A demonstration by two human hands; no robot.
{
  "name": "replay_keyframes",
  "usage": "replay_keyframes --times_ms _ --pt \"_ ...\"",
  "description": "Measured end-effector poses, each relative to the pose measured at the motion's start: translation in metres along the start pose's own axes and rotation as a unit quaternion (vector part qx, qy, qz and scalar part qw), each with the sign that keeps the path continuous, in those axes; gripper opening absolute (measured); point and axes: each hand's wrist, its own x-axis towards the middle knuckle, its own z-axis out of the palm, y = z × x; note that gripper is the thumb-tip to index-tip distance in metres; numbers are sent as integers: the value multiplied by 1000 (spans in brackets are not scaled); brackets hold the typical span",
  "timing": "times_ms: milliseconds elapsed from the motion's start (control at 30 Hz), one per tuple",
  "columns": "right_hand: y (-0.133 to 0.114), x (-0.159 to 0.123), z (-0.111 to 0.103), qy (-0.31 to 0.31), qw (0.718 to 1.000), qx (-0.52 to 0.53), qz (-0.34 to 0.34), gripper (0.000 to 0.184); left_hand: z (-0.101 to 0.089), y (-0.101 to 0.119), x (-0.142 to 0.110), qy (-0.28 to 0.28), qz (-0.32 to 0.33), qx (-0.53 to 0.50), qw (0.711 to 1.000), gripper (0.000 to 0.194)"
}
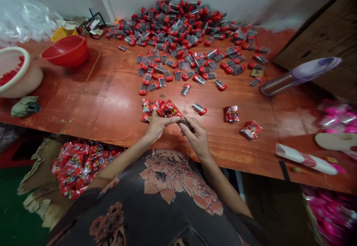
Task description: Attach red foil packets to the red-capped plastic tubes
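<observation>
My left hand point(159, 126) and my right hand point(196, 136) meet above the front edge of a reddish wooden table point(95, 104). Between their fingers is a small dark tube point(186, 123), partly hidden. A bunch of red foil packets point(167, 109) lies against my left fingers. Just beyond my right hand rests a loose red-capped clear tube point(199, 109). A large heap of similar tubes point(167, 30) spreads across the far side of the table. Two single red packets point(231, 113) point(251, 130) lie to the right.
A red plastic bowl point(65, 51) and a white basin point(16, 71) stand at the left. Below the table edge, a cardboard box holds red packets point(83, 168). A purple-and-clear jug point(301, 77) lies at the right, with pink packets point(338, 117) beyond it.
</observation>
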Motion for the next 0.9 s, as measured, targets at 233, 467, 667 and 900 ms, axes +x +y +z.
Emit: replay_keyframes --times_ms 233,467,667,900 --pt "-6 -5 11 24 985 152 74 21 -4 10 -2 -63 -44 8 997 39" --pt "9 -7 18 91 992 88 15 20 -5 -3 -3 -13 -29 31 999 28" --pt "20 -7 19 121 992 10 -38 21 -2 -7 -6 21 -27 -15 999 29" --pt "20 -9 22 129 990 -8 -49 21 -3 -8 -8 28 -3 28 999 29"
